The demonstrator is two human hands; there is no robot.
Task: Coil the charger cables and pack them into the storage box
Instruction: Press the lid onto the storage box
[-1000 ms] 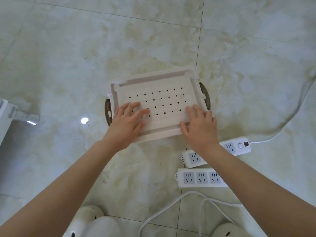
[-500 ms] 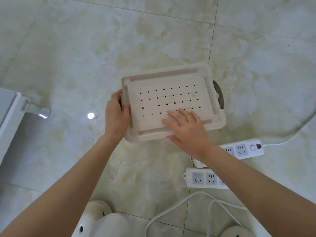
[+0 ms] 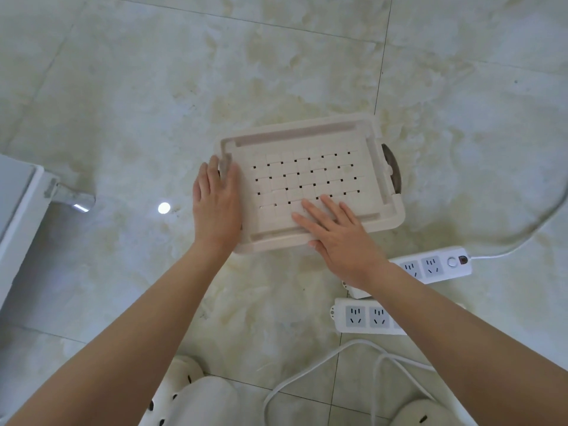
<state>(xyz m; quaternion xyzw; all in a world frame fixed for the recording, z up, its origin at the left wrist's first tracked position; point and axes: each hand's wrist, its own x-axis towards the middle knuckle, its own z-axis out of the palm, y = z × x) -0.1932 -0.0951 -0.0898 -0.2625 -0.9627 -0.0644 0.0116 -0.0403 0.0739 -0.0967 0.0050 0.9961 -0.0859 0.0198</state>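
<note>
At the far left edge stands a white cabinet [image 3: 15, 216] with a metal foot [image 3: 72, 196] resting on the pale marble-patterned tile floor [image 3: 123, 87]. A small bright spot of reflected light [image 3: 163, 208] lies on the tile just to its right.

The left hand [image 3: 216, 204] lies against the left end of the storage box [image 3: 310, 179], fingers straight and together, the palm pressed along the box's edge rather than wrapped around it; whether the thumb hooks underneath cannot be told. The beige box sits on the floor near the middle of the view, topped by a woven-pattern surface dotted with small square holes, with a dark handle [image 3: 393, 173] showing at its right end.

The right hand [image 3: 341, 235] rests flat on the near right part of that surface, fingers spread and extended, gripping nothing.

Below and right of the box lie two white power strips: the far one [image 3: 436, 265], with a round button, is partly hidden under the right wrist, and the near one [image 3: 365, 316] lies just beside it. A white cable [image 3: 528, 232] curves off from the far strip to the right, and another white cable [image 3: 322, 361] loops on the floor at the bottom, between two white perforated shoes [image 3: 184, 392].
</note>
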